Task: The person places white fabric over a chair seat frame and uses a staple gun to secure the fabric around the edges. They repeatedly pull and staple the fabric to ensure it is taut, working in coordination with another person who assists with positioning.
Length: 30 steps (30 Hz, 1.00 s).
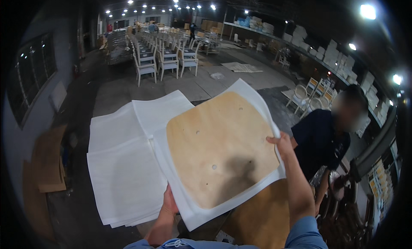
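here, the left fingers and right fingers grip white sheeting beneath a wooden panel.

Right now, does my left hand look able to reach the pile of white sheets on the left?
Probably yes: the left hand appears right beside the pile of white sheets, with nothing visible between, though it's holding the sheet under the wooden board.

Pale-framed, light-seated chairs in rows, ahead. Flat brown cardboard sheets, left. Dark-shirted co-worker, right.

Right hand grips panel — seemingly wooden.
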{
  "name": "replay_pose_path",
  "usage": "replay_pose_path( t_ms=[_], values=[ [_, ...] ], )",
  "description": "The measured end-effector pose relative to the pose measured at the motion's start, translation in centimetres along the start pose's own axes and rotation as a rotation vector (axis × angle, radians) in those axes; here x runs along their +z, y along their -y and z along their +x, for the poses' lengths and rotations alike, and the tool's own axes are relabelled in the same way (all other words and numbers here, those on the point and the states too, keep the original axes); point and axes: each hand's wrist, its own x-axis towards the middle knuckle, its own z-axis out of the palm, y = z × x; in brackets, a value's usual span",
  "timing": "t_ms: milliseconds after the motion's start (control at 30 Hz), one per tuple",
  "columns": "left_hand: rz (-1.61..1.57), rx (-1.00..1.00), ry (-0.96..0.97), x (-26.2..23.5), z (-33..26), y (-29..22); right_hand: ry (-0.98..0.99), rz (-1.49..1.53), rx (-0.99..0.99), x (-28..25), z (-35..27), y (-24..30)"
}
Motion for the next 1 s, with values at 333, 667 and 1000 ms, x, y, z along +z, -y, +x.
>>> replay_pose_path(
  t_ms=[333, 667, 1000],
  values=[
    [0.295, -0.183, 0.047, 1.5, -2.6, 2.2, -0.191, 0.314, 0.145, -8.7, -13.4, -11.2],
    [0.375, -0.634, 0.117, 5.9, 2.0, 4.4, -0.533, 0.348, 0.166, -17.0, -26.6, -17.8],
    [0.450, -0.785, 0.175, 10.0, 2.9, 10.6, -0.574, 0.384, 0.276, -24.2, -32.9, -20.2]
  ],
)
